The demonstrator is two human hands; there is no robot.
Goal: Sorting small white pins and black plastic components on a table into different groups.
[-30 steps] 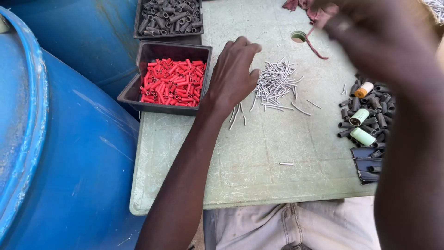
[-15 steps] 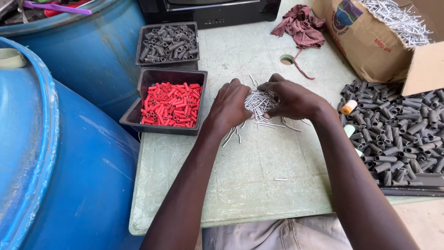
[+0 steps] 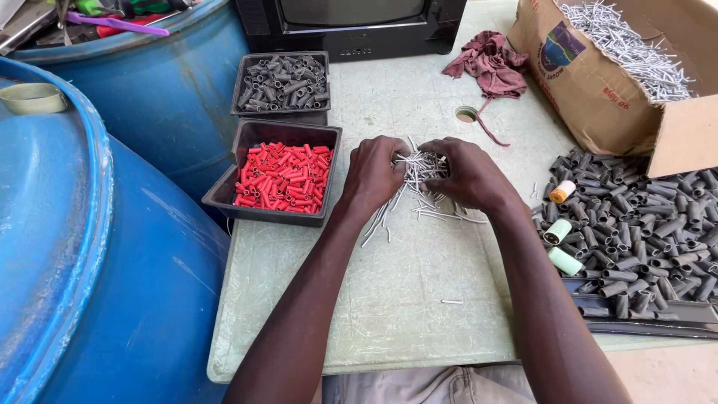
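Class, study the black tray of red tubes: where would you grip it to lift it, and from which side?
Probably grip the black tray by its flared rim on the two short ends, from above; the rim juts outward, and the red tubes lie loose, so keep it level.

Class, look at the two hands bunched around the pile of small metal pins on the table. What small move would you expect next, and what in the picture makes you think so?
Probably closing both hands inward to gather the pins into one bundle. The left hand and right hand cup the pile from either side, while loose pins fan out below them on the table, so the gathering looks unfinished.
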